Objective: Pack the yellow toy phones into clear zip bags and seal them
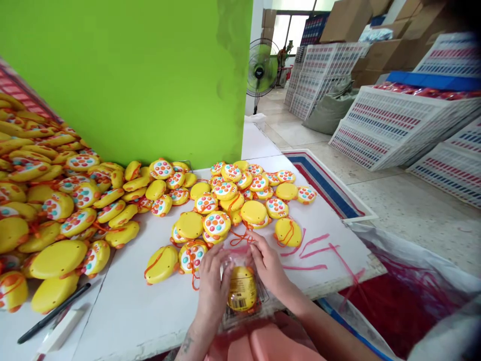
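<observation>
Near the front edge of the table, a clear plastic bag (230, 313) holds a yellow toy (241, 286) with a printed barcode label showing. My left hand (212, 281) is closed on the upper left side of the bag. At the upper right of the bag, my right hand (267, 263) pinches with thumb and fingers. Pinkish plastic shows between the hands; the exact fingertip contact is partly hidden. An orange cord (240, 237) lies just beyond the fingertips. Close by are loose yellow toys, such as one lying back side up (161, 264) and another wound with cord (288, 232).
A large heap of yellow toys (58, 258) covers the left side. Pink ribbon strips (314, 245) lie at the right; a black pen (54, 313) lies front left. A green panel (150, 80) stands behind. White crates (398, 125) and a fan (259, 72) stand beyond.
</observation>
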### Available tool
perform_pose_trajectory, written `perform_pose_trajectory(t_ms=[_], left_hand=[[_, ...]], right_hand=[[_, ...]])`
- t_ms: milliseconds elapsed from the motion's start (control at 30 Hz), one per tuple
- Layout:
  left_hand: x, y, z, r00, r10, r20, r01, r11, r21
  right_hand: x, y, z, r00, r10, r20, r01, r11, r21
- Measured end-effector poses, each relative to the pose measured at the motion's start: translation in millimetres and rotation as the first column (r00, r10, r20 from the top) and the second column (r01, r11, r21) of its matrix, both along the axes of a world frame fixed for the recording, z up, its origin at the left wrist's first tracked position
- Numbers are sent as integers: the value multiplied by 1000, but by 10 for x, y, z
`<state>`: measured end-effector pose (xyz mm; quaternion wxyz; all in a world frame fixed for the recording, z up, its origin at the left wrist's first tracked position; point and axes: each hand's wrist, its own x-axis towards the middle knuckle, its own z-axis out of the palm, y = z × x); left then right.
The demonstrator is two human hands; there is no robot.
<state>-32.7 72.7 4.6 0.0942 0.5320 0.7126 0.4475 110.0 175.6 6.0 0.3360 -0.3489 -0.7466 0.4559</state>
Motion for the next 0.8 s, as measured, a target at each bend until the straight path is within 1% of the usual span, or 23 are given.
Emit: perform_pose_trajectory(t_ms=[67, 100, 200, 233, 300, 367, 400, 467, 533, 567, 600, 667, 733, 800], left_hand=[[-30, -29, -49, 981, 82, 177, -78, 996, -34], [-36, -39, -77, 954, 104, 281, -89, 994, -65], [-23, -49, -153, 825, 150, 545, -84, 986, -144], [-13, -45, -167, 775, 157, 612, -76, 985, -157], [8, -31, -166, 665, 131, 735, -24, 988, -153], [25, -18, -121, 561, 73, 825, 63, 990, -130], [31, -14, -86, 528, 54, 847, 95, 988, -122], [39, -10, -11, 509, 55, 859, 112, 985, -129], [45, -13, 50, 517, 75, 852, 93, 985, -144], [48, -15, 70, 523, 80, 849, 88, 985, -147], [53, -18, 84, 527, 82, 846, 87, 985, -150], [65, -22, 94, 528, 80, 845, 95, 984, -152], [82, -24, 90, 539, 67, 839, 118, 981, -154], [99, -23, 84, 588, 40, 808, 138, 979, -149]], right_hand=[[1, -35, -23, 997, -42, -58, 39, 998, -54], [2, -49, -30, 995, -62, -76, 56, 996, -70], [1, -69, -30, 989, -96, -116, 86, 993, -85], [1, -69, -27, 987, -96, -132, 84, 992, -93], [5, -63, -26, 983, -97, -154, 82, 991, -104], [17, -51, -37, 984, -107, -145, 94, 991, -93], [25, -42, -46, 985, -111, -134, 100, 991, -86], [43, -20, -63, 987, -113, -110, 104, 991, -84], [57, 4, -66, 988, -127, -91, 123, 991, -48], [61, 14, -56, 987, -141, -81, 142, 990, 3], [63, 20, -39, 985, -158, -71, 163, 983, 81], [53, 19, 18, 986, -154, -55, 164, 949, 270], [22, -4, 89, 997, -74, -29, 79, 904, 420], [-29, -44, 160, 999, 33, 24, -40, 860, 509]])
